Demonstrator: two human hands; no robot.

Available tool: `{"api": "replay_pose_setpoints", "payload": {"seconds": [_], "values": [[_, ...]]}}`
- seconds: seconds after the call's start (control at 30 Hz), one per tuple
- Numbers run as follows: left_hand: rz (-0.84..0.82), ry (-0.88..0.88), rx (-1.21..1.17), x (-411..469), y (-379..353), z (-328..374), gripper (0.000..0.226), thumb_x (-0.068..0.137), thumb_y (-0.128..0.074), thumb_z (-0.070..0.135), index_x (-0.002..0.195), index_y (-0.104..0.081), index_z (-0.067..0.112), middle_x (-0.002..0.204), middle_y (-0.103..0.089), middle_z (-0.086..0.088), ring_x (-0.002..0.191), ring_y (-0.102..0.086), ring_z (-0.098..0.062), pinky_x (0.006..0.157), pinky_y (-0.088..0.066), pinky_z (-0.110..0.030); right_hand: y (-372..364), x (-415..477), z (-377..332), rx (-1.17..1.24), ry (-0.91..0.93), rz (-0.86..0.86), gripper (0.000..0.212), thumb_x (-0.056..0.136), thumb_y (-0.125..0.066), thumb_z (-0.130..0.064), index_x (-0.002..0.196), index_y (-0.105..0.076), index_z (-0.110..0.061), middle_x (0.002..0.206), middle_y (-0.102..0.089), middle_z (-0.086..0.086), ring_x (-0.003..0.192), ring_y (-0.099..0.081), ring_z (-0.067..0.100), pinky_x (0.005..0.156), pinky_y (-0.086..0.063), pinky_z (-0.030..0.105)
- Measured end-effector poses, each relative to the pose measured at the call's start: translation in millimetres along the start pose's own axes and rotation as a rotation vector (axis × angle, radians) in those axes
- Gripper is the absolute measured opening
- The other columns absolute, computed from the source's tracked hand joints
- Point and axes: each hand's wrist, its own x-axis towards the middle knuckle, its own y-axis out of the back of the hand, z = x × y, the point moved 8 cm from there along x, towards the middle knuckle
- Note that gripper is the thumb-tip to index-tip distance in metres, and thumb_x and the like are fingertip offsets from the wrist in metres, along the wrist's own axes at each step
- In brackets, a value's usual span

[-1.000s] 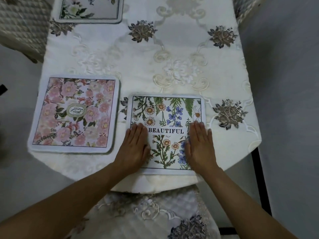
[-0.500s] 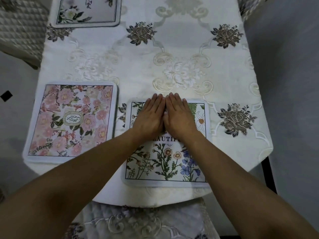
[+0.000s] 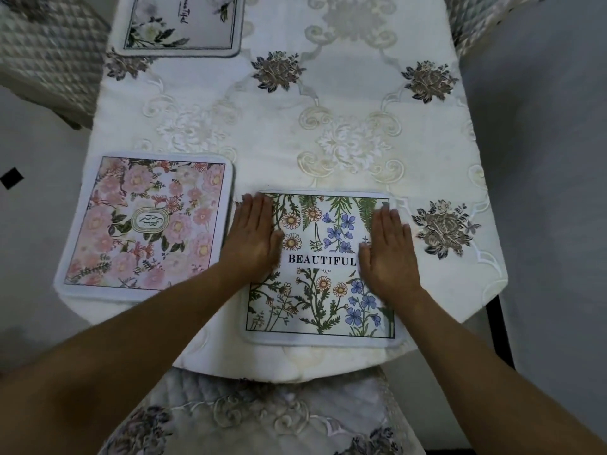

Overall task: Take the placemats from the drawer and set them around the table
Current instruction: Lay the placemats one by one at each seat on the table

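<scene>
A placemat printed with wildflowers and the word BEAUTIFUL (image 3: 320, 267) lies flat at the near edge of the table (image 3: 328, 126). My left hand (image 3: 254, 238) rests palm down on its left edge, fingers together. My right hand (image 3: 389, 247) presses flat on its right side. Neither hand grips anything. A pink floral placemat (image 3: 147, 224) lies to the left, close beside the first. A third placemat with white flowers (image 3: 184, 24) sits at the far left, partly cut off by the frame.
The table carries a cream embroidered cloth with dark flower motifs. A quilted chair seat (image 3: 262, 418) is directly below me, another chair (image 3: 49, 57) stands at the far left, and a third shows at the top right corner.
My hands were together at the top middle of the BEAUTIFUL placemat; they have slid apart to its left and right sides. The mat stays flat in place.
</scene>
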Motion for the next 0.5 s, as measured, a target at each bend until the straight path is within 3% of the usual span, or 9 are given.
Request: {"api": "replay_pose_setpoints", "payload": {"seconds": [0.1, 0.27, 0.4, 0.43, 0.5], "values": [[-0.051, 0.008, -0.033, -52, -12, 8, 0.069, 0.101, -0.010, 0.050, 0.152, 0.010, 0.008, 0.161, 0.013, -0.016, 0.148, 0.019, -0.028, 0.121, 0.002, -0.045, -12, -61, -9, 0.014, -0.024, -0.029, 0.066, 0.100, -0.022, -0.041, 0.156, -0.004, -0.010, 0.164, -0.004, 0.011, 0.151, 0.005, 0.021, 0.123, -0.005, 0.045], [-0.107, -0.097, -0.022, -137, -19, 25, 0.071, 0.101, -0.022, 0.047, 0.151, -0.014, -0.002, 0.159, -0.008, -0.023, 0.148, -0.002, -0.039, 0.120, -0.009, -0.051, -19, -146, -24, -0.025, -0.114, -0.146, 0.068, 0.099, -0.010, -0.045, 0.155, -0.009, -0.008, 0.163, -0.006, 0.012, 0.151, 0.003, 0.024, 0.122, -0.009, 0.045], [-0.255, -0.142, 0.062, -146, -8, 19, 0.077, 0.098, -0.022, 0.053, 0.152, -0.007, 0.000, 0.160, 0.001, -0.022, 0.147, 0.001, -0.041, 0.120, -0.003, -0.048, -4, -149, -37, -0.168, -0.185, -0.272, 0.067, 0.099, -0.017, -0.039, 0.154, -0.002, -0.004, 0.163, -0.003, 0.017, 0.151, -0.001, 0.030, 0.121, -0.006, 0.042], [-0.274, -0.169, 0.105, -145, 0, 20, 0.076, 0.099, -0.027, 0.050, 0.152, -0.006, 0.000, 0.160, 0.000, -0.022, 0.148, 0.001, -0.041, 0.120, -0.003, -0.049, 2, -146, -42, -0.210, -0.205, -0.310, 0.067, 0.100, -0.024, -0.036, 0.154, -0.005, -0.003, 0.163, -0.008, 0.018, 0.150, -0.007, 0.031, 0.121, -0.010, 0.042], [-0.274, -0.208, 0.134, -144, 24, 23, 0.072, 0.097, -0.038, 0.041, 0.152, -0.013, 0.003, 0.161, -0.012, -0.020, 0.148, -0.005, -0.039, 0.121, -0.006, -0.049, 19, -141, -59, -0.247, -0.230, -0.335, 0.057, 0.097, -0.036, -0.032, 0.147, -0.032, -0.004, 0.151, -0.038, 0.019, 0.140, -0.033, 0.030, 0.113, -0.028, 0.040]]}}
